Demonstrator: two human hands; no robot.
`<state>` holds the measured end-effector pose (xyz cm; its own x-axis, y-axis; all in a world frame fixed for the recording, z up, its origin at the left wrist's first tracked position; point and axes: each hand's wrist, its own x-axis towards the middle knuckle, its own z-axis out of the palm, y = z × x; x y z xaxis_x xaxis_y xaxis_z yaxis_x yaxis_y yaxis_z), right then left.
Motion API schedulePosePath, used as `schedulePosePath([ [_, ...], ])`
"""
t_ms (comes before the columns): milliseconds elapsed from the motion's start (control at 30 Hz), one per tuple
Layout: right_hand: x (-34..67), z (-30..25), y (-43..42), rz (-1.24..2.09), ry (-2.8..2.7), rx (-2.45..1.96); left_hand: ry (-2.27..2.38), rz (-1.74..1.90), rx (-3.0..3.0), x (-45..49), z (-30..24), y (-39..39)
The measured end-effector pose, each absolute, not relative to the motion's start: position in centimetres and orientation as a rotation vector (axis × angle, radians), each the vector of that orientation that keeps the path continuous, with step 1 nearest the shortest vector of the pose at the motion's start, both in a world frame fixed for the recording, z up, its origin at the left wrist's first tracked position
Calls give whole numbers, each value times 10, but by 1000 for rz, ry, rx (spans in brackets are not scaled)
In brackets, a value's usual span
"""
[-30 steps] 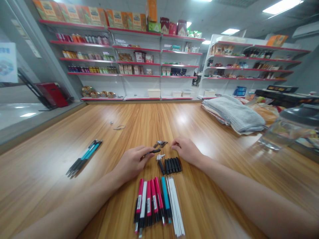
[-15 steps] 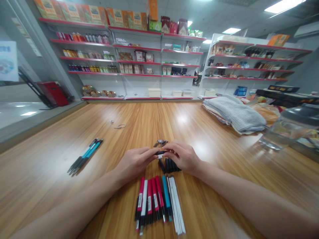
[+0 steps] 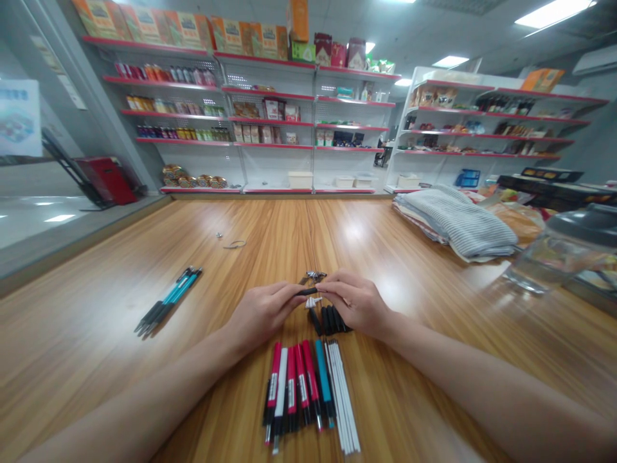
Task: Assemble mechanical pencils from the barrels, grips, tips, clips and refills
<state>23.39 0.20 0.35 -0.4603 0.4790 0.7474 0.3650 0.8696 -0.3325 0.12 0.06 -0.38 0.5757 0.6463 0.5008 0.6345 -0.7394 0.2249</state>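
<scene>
My left hand [image 3: 264,313] and my right hand [image 3: 357,303] meet over the table, fingertips pinched on opposite ends of a short black pen grip [image 3: 306,292]. Just beyond the fingers lies a small heap of metal pieces [image 3: 315,276]. Small white pointed parts [image 3: 312,302] show under the held piece. Several more black grips [image 3: 332,319] lie below my right hand, partly covered by it. Closer to me is a row of pen barrels, among them a red barrel [image 3: 292,382], a white barrel [image 3: 280,382] and a blue barrel [image 3: 324,379]. White refills [image 3: 344,399] lie beside them.
Blue-and-black pens [image 3: 168,299] lie on the wooden table [image 3: 96,386] at left, with a thin ring-like strip [image 3: 234,244] farther back. At right are folded striped cloths [image 3: 457,222] and a clear water jug [image 3: 549,251]. Stocked shelves [image 3: 270,122] stand behind.
Both hands still hold the black grip, which now tilts up toward the right. More of the white parts beneath shows. The whole view has shifted slightly.
</scene>
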Motion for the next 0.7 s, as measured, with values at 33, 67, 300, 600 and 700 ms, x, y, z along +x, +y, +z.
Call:
schedulePosePath([
  [33,234,3,3,149,-2109,-619,1134,880,2769,1,-3,0],
  [67,235,3,3,145,-2119,-629,1130,874,2773,2,-3,0],
  [300,237,8,2,26,-2251,-692,1097,897,2823,5,2,-5],
  [600,236,12,-2,-148,-2318,-821,1133,874,2807,12,9,-10],
  [700,234,12,-3,-143,-2324,-813,1107,911,2760,11,6,-7],
])
